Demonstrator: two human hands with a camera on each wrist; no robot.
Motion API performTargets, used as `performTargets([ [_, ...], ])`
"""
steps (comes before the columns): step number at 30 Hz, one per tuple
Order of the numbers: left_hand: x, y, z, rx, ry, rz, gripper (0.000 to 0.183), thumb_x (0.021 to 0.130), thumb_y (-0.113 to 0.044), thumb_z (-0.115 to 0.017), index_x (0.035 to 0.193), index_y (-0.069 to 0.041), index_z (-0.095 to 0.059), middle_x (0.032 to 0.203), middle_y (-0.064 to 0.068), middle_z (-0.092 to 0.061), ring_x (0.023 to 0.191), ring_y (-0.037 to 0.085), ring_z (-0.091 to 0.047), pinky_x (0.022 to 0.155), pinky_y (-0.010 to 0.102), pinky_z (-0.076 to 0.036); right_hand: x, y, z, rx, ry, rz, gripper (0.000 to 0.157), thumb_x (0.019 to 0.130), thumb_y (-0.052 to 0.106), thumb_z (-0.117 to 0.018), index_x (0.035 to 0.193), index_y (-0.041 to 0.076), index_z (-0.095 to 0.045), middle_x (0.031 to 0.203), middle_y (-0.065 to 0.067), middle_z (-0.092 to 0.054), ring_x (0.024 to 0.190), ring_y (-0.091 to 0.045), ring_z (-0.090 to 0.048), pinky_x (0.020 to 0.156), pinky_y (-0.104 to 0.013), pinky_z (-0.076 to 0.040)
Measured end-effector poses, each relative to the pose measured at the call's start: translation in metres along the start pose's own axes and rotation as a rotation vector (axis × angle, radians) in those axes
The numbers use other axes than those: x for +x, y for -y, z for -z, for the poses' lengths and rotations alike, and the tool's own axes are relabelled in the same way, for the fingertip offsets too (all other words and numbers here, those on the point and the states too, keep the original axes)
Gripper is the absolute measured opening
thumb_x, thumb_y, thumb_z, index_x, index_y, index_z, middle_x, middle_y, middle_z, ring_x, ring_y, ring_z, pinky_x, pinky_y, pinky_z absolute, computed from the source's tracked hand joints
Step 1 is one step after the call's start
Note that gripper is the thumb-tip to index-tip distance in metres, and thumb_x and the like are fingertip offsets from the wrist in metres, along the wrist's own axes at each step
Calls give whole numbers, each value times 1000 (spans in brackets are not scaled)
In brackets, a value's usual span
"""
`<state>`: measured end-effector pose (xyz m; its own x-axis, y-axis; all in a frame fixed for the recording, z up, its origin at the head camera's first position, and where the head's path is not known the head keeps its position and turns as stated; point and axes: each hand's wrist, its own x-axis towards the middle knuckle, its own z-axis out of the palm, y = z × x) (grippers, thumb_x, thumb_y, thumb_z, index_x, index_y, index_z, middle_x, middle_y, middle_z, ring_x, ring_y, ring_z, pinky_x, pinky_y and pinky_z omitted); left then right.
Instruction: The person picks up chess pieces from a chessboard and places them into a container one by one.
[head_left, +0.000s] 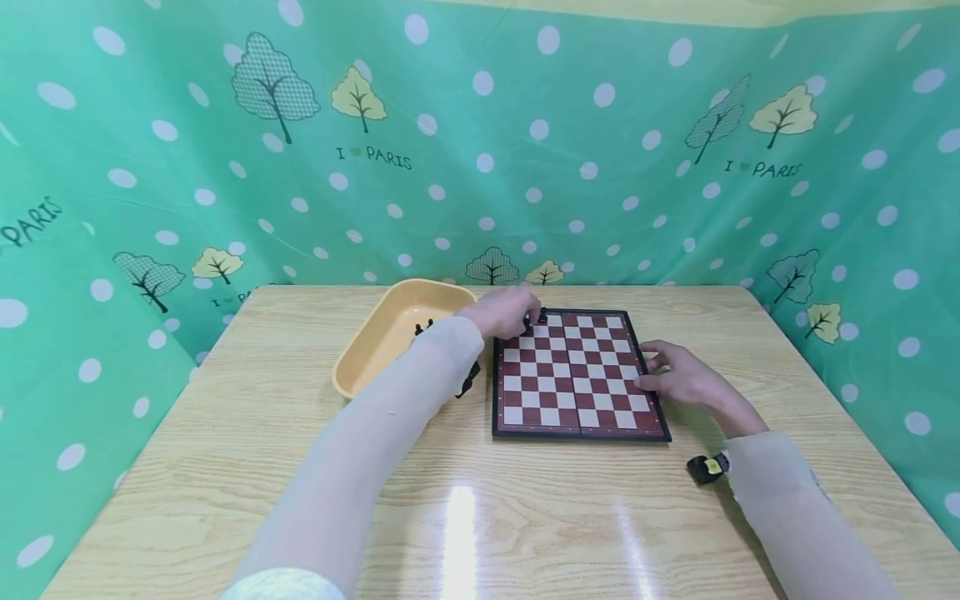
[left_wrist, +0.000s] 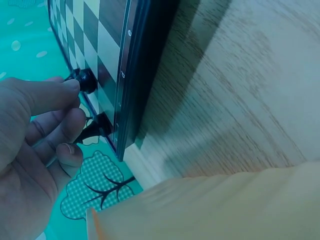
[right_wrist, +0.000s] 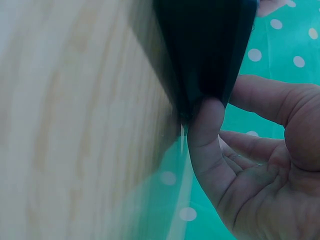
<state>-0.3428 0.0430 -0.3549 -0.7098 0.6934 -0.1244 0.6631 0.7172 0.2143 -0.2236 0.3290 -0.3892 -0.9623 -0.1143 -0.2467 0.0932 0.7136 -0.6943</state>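
My left hand (head_left: 504, 312) is over the far left part of the chessboard (head_left: 551, 364), pinching a black chess piece (left_wrist: 86, 80) between thumb and finger. The base of that piece is right at a square. Beside it, a second black chess piece (left_wrist: 100, 126) stands on the board near the corner, close to my curled lower fingers. At the board's right side, my right hand (head_left: 682, 379) grips the dark edge, its thumb lying over the rim. In the right wrist view, the fingertips (right_wrist: 207, 117) press against the board's black side.
A yellow plastic bin (head_left: 352, 367) stands left of the board, partly hidden by my left arm, with black chess pieces (head_left: 423, 327) inside. The wooden table (head_left: 187, 500) meets a green polka-dot cloth (head_left: 450, 167) behind and at the sides.
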Motion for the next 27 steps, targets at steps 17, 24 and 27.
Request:
performTargets([
  [17,-3,-3,-4,-9,-9,-10,20,81,-10,-59,98,-18,-64,96,-5,-55,81,11,-50,68,23,-45,1,-1,1,19,15,-2,69,83,13,-62,137,-3,-23,107,-23,-46,79,-23,-56,65,-33,-50],
  [24,-8,-7,0,-5,-5,-33,22,79,-8,-59,97,-17,-64,93,-5,-56,79,12,-51,67,24,-44,1,-1,1,14,13,-2,70,82,14,-63,137,-4,-23,107,-23,-46,80,-23,-56,65,-32,-51],
  [27,-12,-9,2,-5,2,-40,22,79,-8,-60,98,-17,-64,92,-5,-55,78,13,-51,67,24,-44,0,0,1,23,16,0,69,82,12,-62,137,-5,-23,107,-23,-46,79,-23,-56,65,-33,-51],
])
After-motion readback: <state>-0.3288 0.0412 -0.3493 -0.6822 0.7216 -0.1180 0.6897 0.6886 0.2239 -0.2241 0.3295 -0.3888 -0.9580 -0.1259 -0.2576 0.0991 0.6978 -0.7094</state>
